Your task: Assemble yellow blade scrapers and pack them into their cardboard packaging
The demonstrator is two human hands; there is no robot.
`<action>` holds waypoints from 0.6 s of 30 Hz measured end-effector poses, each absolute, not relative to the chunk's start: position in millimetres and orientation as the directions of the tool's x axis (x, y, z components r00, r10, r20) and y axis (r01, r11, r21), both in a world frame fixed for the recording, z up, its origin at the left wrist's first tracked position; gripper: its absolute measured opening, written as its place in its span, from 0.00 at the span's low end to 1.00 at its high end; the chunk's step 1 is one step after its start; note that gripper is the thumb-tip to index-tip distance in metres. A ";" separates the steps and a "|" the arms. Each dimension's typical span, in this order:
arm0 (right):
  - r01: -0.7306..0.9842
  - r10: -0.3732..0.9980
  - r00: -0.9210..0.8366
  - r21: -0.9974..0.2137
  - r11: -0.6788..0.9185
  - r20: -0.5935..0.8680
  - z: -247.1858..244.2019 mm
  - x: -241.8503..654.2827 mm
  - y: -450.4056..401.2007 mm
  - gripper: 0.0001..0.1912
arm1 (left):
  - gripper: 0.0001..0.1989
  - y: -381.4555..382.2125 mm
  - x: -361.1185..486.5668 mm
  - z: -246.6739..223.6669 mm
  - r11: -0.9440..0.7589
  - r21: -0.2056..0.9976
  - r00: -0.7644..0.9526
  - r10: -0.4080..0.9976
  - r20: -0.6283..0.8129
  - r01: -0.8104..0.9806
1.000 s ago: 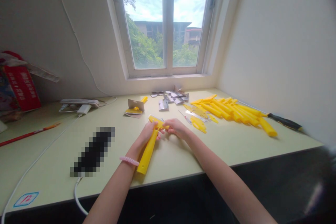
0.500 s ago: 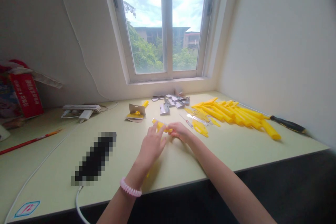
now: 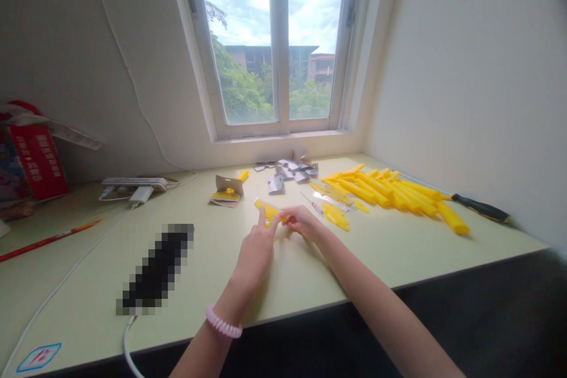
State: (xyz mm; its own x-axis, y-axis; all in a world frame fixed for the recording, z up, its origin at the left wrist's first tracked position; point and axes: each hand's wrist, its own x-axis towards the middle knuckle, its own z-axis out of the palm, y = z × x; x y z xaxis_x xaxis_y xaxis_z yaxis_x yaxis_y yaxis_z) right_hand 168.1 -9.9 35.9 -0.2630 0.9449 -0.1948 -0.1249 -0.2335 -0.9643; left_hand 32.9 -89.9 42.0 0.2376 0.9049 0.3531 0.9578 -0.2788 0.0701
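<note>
Near the middle of the table, a yellow plastic scraper (image 3: pixel 263 207) is held between my two hands, its far left end showing past the fingers. My left hand (image 3: pixel 257 248) grips it from the near side, with one finger laid along it and the thumb at its lower edge. My right hand (image 3: pixel 302 223) pinches its right end, with the fingers curled. Those fingers hide part of the scraper. Just right of my right hand lie yellow flat plastic pieces (image 3: pixel 335 216) and a small thin screwdriver (image 3: pixel 313 205).
Yellow handles (image 3: pixel 390 192) lie in a row at the right, by a black-handled screwdriver (image 3: pixel 482 209). Silver-grey folded cards (image 3: pixel 295 171) sit below the window. A scraper in a cardboard sleeve (image 3: pixel 227 194) is at back left. A pixelated dark object (image 3: pixel 157 269) and a power strip (image 3: pixel 135 185) lie left.
My left hand has shifted its fingers on the yellow scraper, with fewer now stretched over it, so more of its surface shows. My right hand keeps its pinch.
</note>
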 end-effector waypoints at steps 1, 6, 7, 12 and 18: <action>-0.127 0.947 -0.250 -0.963 -0.239 -0.202 35.4 168.0 -9.5 0.03 | 0.29 -90.4 33.2 42.6 -0.276 0.053 0.240 0.902 0.358 0.960; -0.130 0.953 -0.238 -0.966 -0.222 -0.187 37.0 166.6 -10.8 0.02 | 0.30 -91.7 35.1 44.4 -0.253 -0.003 0.235 0.892 0.387 0.967; -0.128 0.954 -0.235 -0.968 -0.218 -0.184 37.8 166.2 -11.5 0.02 | 0.30 -91.6 35.3 44.3 -0.250 -0.005 0.232 0.890 0.392 0.968; -0.098 0.965 -0.212 -0.979 -0.177 -0.153 40.1 164.9 -13.9 0.03 | 0.27 -91.5 35.5 43.6 -0.238 0.011 0.214 0.892 0.399 0.971; -0.142 0.973 -0.188 -0.977 -0.160 -0.132 42.2 164.6 -15.1 0.04 | 0.24 -92.6 35.8 47.6 -0.240 0.067 0.194 0.895 0.401 0.969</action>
